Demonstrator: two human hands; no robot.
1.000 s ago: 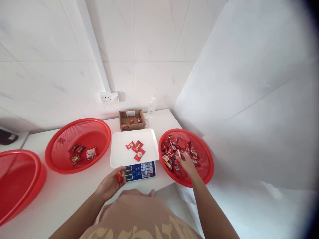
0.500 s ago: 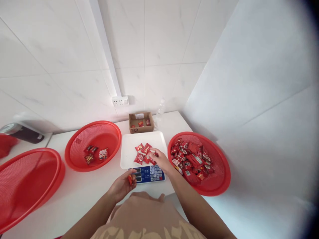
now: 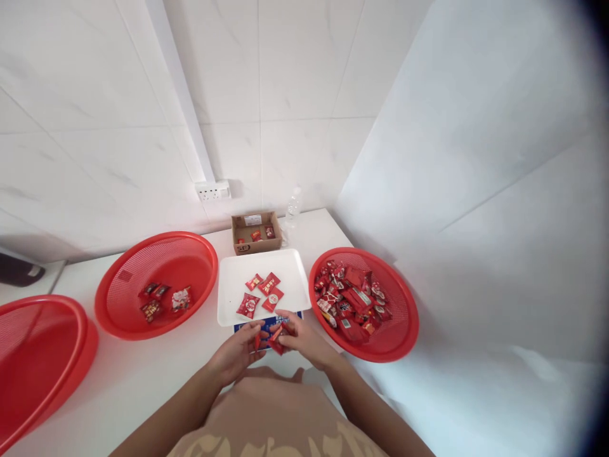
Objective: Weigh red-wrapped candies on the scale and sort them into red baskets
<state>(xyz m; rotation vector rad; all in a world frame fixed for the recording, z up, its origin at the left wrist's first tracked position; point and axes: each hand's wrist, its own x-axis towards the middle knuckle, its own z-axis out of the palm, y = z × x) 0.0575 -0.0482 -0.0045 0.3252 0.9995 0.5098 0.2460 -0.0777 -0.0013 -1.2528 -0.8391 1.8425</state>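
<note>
Where they meet above the counter [image 3: 143, 371], just short of the scale tray [image 3: 291, 271], left hand [image 3: 235, 357] and right hand [image 3: 304, 341] both have the grip closed on red candy packets [image 3: 275, 337], fingertips nearly touching; the loose packets [image 3: 261, 293] lie just beyond on the tray.

Place: sweet-weighing workstation in a tiled room
Beyond grip: digital scale [image 3: 285, 279]
Either side of grip: red mesh baskets [image 3: 162, 254] holding wrapped sweets [image 3: 354, 298]

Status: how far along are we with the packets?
Done: four packets on the scale tray; a few in the middle basket. In hand: left hand and right hand pinch red packets together at the tray's near edge. Left: a large pile in the right basket.
</note>
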